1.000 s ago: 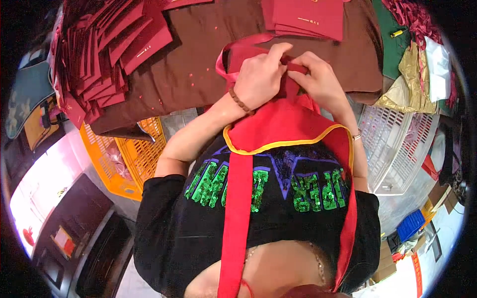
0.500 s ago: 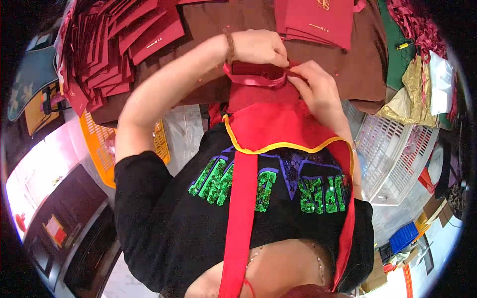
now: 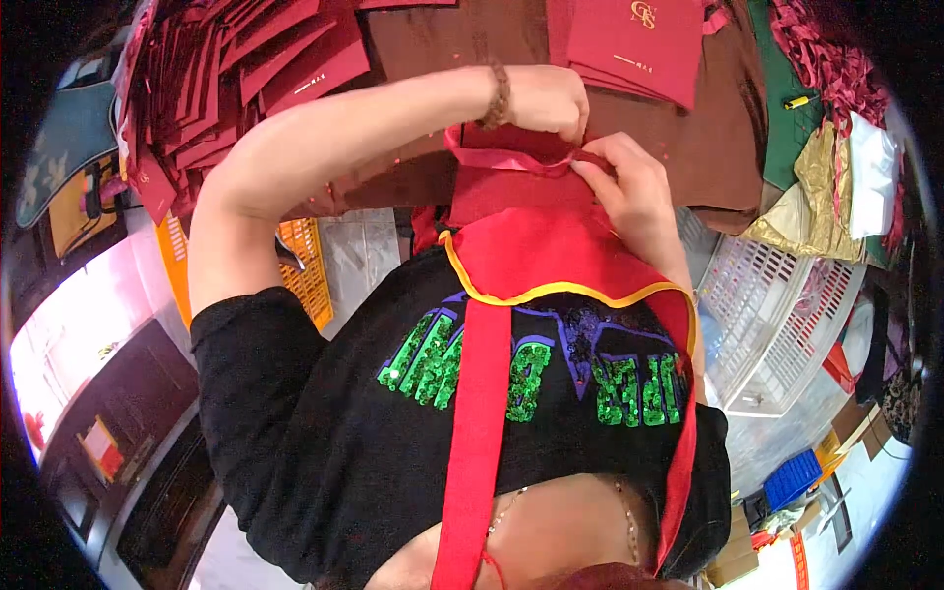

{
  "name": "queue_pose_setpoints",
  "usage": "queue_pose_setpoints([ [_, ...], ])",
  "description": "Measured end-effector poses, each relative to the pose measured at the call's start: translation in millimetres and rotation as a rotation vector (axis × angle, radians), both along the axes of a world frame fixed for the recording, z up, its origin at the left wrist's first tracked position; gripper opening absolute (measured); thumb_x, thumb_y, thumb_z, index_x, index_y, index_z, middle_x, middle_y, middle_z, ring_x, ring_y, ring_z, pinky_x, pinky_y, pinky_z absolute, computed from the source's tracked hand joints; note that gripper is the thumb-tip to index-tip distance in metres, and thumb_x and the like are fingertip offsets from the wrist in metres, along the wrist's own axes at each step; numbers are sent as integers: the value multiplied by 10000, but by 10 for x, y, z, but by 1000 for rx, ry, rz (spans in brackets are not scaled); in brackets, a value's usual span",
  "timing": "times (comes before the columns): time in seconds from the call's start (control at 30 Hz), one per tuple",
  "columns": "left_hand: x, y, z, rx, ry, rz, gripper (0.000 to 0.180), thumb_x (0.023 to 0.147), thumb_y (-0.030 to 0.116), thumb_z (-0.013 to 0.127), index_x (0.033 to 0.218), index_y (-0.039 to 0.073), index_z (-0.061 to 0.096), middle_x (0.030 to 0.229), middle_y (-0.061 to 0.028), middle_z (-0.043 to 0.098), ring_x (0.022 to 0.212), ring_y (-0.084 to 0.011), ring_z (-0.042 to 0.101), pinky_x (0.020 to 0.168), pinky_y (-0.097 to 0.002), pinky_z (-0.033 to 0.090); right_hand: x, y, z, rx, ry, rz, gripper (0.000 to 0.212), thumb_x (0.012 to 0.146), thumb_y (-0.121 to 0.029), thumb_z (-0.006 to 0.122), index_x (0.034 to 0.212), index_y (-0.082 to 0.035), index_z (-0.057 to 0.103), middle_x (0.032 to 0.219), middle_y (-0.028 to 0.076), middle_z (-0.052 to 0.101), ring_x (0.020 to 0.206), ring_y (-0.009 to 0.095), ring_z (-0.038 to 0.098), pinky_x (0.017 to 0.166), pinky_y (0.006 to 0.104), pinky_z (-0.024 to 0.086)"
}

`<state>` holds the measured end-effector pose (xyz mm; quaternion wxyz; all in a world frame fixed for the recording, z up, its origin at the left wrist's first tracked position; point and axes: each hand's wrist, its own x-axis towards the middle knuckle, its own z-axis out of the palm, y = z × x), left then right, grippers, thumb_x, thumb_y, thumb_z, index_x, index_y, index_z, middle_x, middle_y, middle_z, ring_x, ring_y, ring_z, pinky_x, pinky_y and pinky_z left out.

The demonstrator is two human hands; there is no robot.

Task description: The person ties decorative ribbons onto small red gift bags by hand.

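Observation:
A dark red paper bag (image 3: 497, 193) stands upright against my red apron (image 3: 551, 251), with its mouth toward the table. A pink-red ribbon handle (image 3: 497, 159) loops across its mouth. My right hand (image 3: 637, 187) pinches the ribbon's right end at the bag's near rim, thumb and index finger together. Over the bag's far right corner bends my left hand (image 3: 541, 98), closed, with the fingertips pointing down at the opening. What those fingertips hold is hidden behind the hand and rim.
Many dark red bags (image 3: 211, 93) lie fanned at the left on the brown-covered table (image 3: 433, 44). A flat stack of bags (image 3: 634, 49) lies far right of centre. Further right are bunched ribbons (image 3: 836, 69) and gold wrapping (image 3: 811, 206). White (image 3: 777, 324) and orange (image 3: 310, 270) crates stand below.
My left hand has shifted slightly right and its fingers have dipped toward the bag's mouth; the left elbow swung outward. The right hand stays at the ribbon's end, and the handle loop sits flatter.

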<state>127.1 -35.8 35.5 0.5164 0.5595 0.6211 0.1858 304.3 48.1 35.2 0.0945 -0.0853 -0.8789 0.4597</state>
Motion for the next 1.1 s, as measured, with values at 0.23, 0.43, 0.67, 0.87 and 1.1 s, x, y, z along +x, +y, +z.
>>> queue_pose_setpoints([
  [0.23,-121,119,-222,170,-31,582,204,832,190,573,878,7,652,792,-48,663,706,-125,587,688,-282,471,-20,42,-46,-100,-67,24,148,785,-73,638,888,24,593,762,83,554,631,135,539,556,260,428],
  [0.43,-390,-54,-325,335,549,453,314,815,382,561,895,89,642,844,-114,642,805,-271,613,707,-372,473,24,117,-143,-92,-113,2,171,786,-90,643,908,21,598,787,71,556,634,107,507,564,239,408],
  [0.67,-234,-122,-400,376,561,129,279,759,351,626,826,83,593,826,-110,613,817,-315,589,680,-420,456,-15,82,-54,-137,-181,10,178,792,-96,637,920,20,594,787,68,546,642,112,491,575,238,400],
  [0.87,-357,-165,-378,440,477,240,170,735,226,579,774,60,586,777,-122,608,765,-321,585,653,-403,459,2,143,-168,-172,-176,-2,169,808,-105,626,915,21,591,780,57,542,652,99,488,581,229,405],
  [1.1,-586,-1059,-147,700,-597,1035,38,811,33,573,846,23,565,804,-84,630,688,-144,579,629,-263,461,2,226,-124,-299,-530,-77,231,824,-150,631,1004,-12,585,794,38,546,704,93,509,625,239,426],
])
